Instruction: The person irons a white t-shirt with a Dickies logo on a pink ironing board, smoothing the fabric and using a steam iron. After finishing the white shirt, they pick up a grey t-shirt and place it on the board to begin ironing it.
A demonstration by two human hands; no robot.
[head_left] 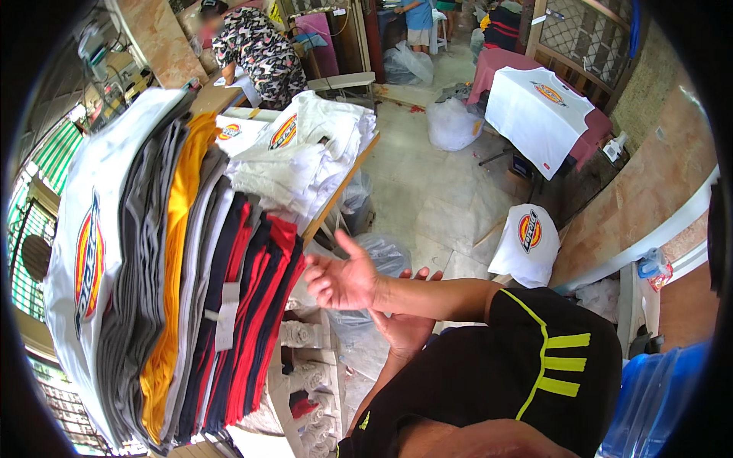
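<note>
My right hand (341, 276) is raised just beside a tall stack of folded shirts (172, 290), thumb apart and fingers loosely curled, holding nothing. Below my right forearm, my left hand (406, 330) is turned palm up; its fingertips show past the forearm, spread and bare. The stack has white, grey, yellow, navy and red layers, with a printed white shirt (107, 252) on its outer left side. A white paper slip (227, 317) hangs against the navy and red layers. I cannot tell whether my right fingers touch the stack.
White printed shirts (305, 149) lie heaped on a table beyond the stack, where a co-worker (259, 57) bends over. Another white shirt (534, 111) is spread over a pink-covered table. A plastic bag (453, 124) and a white shirt-covered object (528, 248) stand on the floor.
</note>
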